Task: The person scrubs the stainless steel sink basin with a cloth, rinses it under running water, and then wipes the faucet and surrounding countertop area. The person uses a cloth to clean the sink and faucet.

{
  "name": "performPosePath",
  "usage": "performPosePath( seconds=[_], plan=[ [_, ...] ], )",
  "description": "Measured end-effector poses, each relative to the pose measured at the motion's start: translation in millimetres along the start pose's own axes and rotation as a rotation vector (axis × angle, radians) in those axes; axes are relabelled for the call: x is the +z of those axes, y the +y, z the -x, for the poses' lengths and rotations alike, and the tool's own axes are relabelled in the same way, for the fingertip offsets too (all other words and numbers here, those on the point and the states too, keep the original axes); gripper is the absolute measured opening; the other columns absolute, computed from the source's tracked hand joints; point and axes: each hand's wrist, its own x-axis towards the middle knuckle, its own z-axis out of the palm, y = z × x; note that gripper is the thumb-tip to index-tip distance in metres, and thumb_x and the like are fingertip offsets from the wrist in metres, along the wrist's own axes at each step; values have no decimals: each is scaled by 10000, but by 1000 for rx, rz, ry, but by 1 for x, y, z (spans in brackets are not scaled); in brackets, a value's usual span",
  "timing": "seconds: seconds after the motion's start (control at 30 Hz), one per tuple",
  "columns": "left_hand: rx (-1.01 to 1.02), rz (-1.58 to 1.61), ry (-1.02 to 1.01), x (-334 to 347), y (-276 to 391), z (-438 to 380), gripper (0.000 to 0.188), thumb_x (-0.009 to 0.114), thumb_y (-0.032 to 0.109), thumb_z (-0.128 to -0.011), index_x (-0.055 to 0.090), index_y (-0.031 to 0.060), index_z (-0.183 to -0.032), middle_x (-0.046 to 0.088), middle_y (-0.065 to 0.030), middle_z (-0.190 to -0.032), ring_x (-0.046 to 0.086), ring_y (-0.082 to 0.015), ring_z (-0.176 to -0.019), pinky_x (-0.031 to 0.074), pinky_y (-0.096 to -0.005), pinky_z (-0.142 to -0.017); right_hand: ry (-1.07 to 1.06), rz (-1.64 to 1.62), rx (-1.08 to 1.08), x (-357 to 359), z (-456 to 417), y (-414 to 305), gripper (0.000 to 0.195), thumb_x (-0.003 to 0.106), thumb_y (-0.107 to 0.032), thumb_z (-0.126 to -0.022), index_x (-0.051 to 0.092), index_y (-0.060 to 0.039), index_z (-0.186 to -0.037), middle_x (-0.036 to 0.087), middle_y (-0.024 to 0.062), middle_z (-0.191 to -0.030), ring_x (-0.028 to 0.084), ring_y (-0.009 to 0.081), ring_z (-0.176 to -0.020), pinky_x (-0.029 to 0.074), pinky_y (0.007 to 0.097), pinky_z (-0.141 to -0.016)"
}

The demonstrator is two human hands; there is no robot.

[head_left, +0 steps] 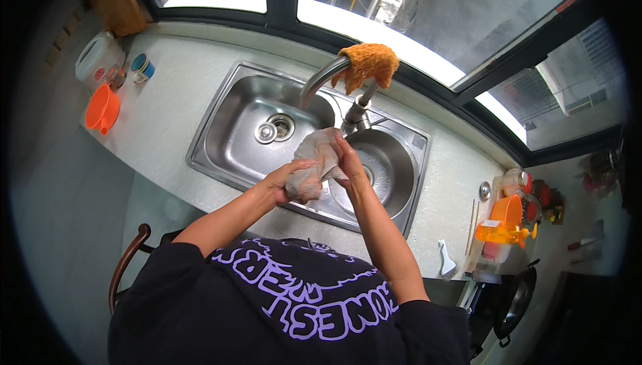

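Note:
A bunched grey cloth is held between my two hands above the divider of a stainless steel double sink. My left hand grips its lower left part, fingers curled over it. Around its upper right part is my right hand, with a fold of cloth hanging beside the palm. Whether something lies inside the cloth cannot be told. Just beyond my hands stands a curved metal faucet with an orange-brown cloth draped over its neck. A metal drain strainer lies beside the left basin's drain.
An orange plastic ladle, blue cups and a clear plastic container stand at the left. On the right are a white-handled brush, chopsticks, an orange pump bottle, jars and a wok. Windows line the back.

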Motion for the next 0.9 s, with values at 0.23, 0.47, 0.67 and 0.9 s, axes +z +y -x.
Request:
performPosePath(
  seconds=[0.23, 0.47, 0.67, 0.9],
  plan=[
    [-59, -32, 37, 17, -7, 4, 515, 685, 249, -771, 469, 12, -1173, 587, -120, -965, 611, -231, -755, 538, -328, -618, 74, 405, -215, 2, -19, 7, 363, 639, -240, -794, 550, -93, -1113, 557, 104, -1106, 540, 195, -974, 452, 336, -816],
    [274, -1013, 290, -25, -5, -32, 627, 706, 315, -696, 481, -41, -1162, 625, -167, -927, 624, -260, -826, 495, -351, -730, 435, 1282, -417, 1, -58, 29, 204, 565, -173, -739, 629, -63, -899, 652, 103, -802, 626, 232, -764, 471, 335, -687],
    [396, -1288, 543, -12, -8, -25, 1122, 770, 429, -597, 91, 16, -1389, 571, -238, -1092, 576, -359, -1014, 439, -391, -884, 551, 1700, -290, 33, -56, 32, 278, 538, -191, -764, 493, -82, -1016, 639, 193, -861, 599, 401, -838, 456, 481, -724],
    [254, -432, 143, -20, 0, -19, 520, 675, 314, -765, 459, 52, -1159, 602, -96, -965, 614, -199, -821, 501, -314, -708, 124, 1082, -60, -26, -68, 31, 821, 632, -451, -792, 230, -87, -1408, 515, 163, -1239, 525, 256, -1112, 413, 373, -903]
  ],
)
